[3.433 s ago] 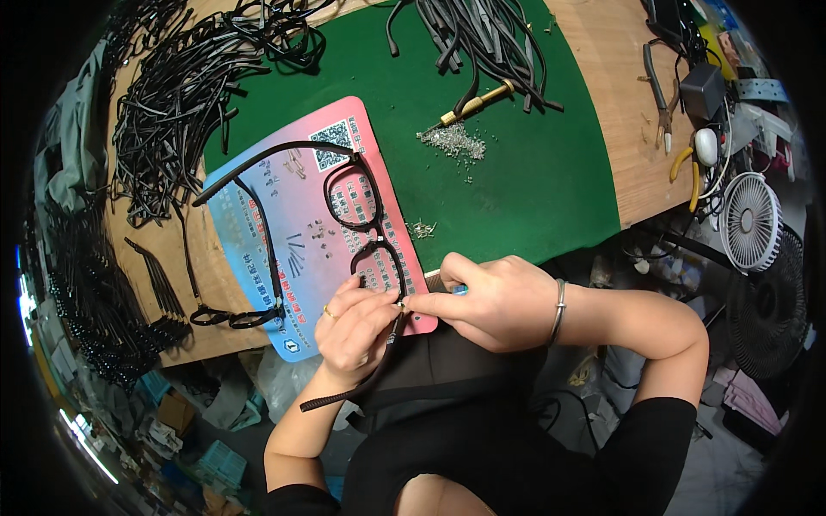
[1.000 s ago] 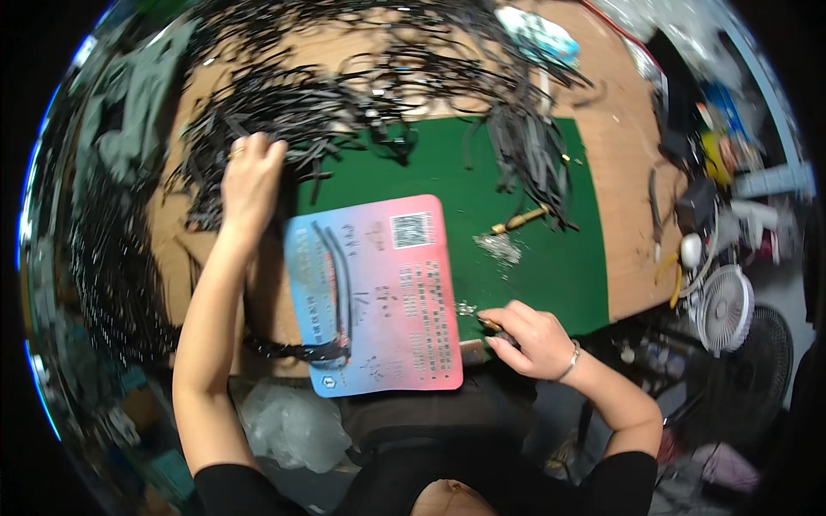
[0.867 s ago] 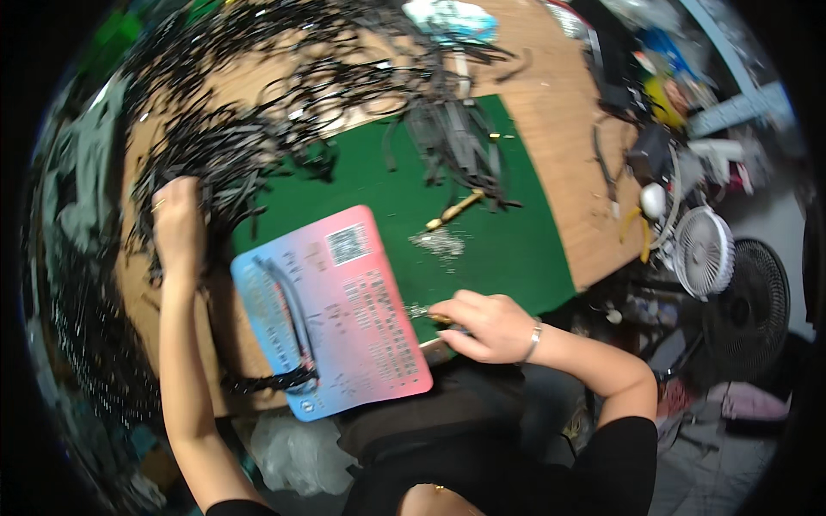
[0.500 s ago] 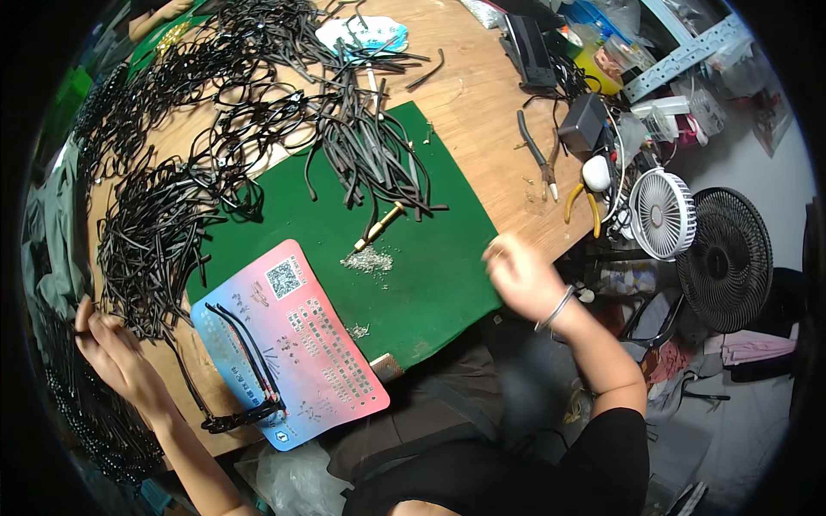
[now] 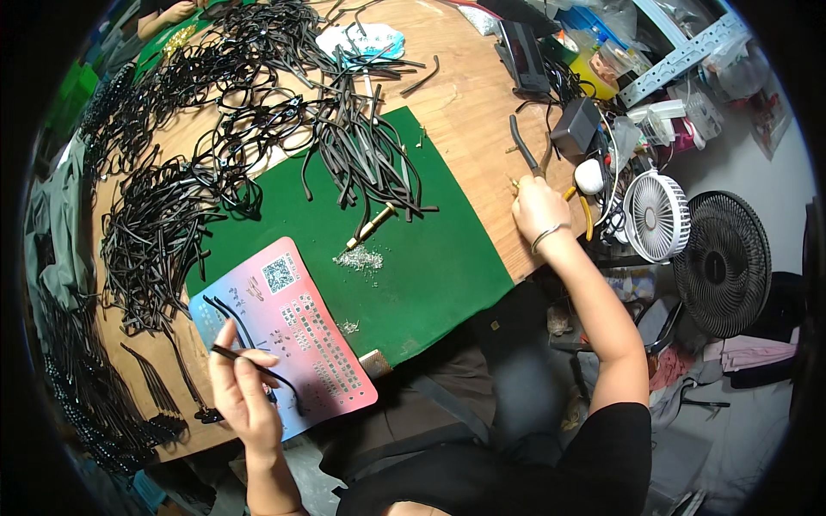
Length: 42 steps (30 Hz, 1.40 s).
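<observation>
Over the pink and blue printed mat (image 5: 340, 370), my left hand (image 5: 245, 391) holds a thin black eyeglass temple (image 5: 282, 378) between its fingers. Other black temples (image 5: 231, 311) lie on that mat, partly behind the hand. My right hand (image 5: 540, 212) is on the wooden table at the right, beside the dark-handled tool (image 5: 520, 138) and the yellow-handled pliers (image 5: 587, 215). Its fingers are closed together; what they grip, if anything, is too small to make out. A brass-coloured screwdriver (image 5: 372, 227) lies on the green mat (image 5: 430, 284) next to a heap of tiny silver screws (image 5: 360, 260).
Loose black temples (image 5: 374, 163) and piled eyeglass frames (image 5: 249, 107) cover the table's far and left parts. A phone on a stand (image 5: 522, 56), a black box (image 5: 576, 127) and a white fan (image 5: 658, 215) stand right. Another person's hand (image 5: 179, 12) shows at the far left.
My left hand has come right from the table's left edge and now holds a temple. My right hand has moved away from me and right, off the green mat onto bare wood.
</observation>
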Available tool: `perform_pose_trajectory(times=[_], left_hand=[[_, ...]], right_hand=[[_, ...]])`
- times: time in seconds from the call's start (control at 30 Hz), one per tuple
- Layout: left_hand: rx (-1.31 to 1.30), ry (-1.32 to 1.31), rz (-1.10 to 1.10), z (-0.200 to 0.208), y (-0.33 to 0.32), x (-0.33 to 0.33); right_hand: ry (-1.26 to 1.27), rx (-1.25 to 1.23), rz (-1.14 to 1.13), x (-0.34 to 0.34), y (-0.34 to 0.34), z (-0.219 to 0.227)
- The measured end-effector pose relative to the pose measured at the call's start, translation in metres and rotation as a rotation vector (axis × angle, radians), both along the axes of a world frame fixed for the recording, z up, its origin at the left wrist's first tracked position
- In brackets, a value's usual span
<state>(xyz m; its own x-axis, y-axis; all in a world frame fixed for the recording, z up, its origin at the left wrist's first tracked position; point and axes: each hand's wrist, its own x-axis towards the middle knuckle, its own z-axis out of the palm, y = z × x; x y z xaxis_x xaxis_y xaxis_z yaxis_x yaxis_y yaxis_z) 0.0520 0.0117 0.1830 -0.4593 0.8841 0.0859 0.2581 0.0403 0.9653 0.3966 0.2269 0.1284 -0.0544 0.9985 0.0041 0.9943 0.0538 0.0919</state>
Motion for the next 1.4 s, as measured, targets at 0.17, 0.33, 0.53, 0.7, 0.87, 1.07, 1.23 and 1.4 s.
perform_pose_trajectory(times=[0.17, 0.33, 0.53, 0.7, 0.87, 1.07, 1.23, 1.4], left_hand=[[0.004, -0.131, -0.216, -0.003, 0.008, 0.021], [-0.274, -0.371, -0.234, -0.012, -0.017, 0.018], [-0.318, -0.23, -0.489, -0.02, -0.014, 0.056], [-0.376, -0.333, -0.481, -0.017, -0.021, 0.045], [-0.327, -0.303, -0.497, -0.014, -0.025, 0.041], [-0.316, -0.202, -0.572, -0.022, -0.02, 0.043], [-0.334, -0.369, -0.67, -0.022, -0.024, 0.037], [-0.258, -0.222, -0.612, -0.024, -0.025, 0.046]], right_hand=[[0.221, -0.056, 0.047, 0.022, 0.004, 0.017], [0.718, -0.347, 0.352, -0.039, -0.067, 0.076], [1.013, -1.09, 0.53, -0.125, -0.096, 0.055], [1.14, -1.149, 0.446, -0.14, -0.102, 0.051], [1.098, -1.246, 0.38, -0.144, -0.099, 0.053], [1.073, -1.509, 0.236, -0.145, -0.089, 0.059], [1.177, -1.686, 0.183, -0.135, -0.097, 0.04], [1.076, -1.205, 0.501, -0.13, -0.114, 0.027]])
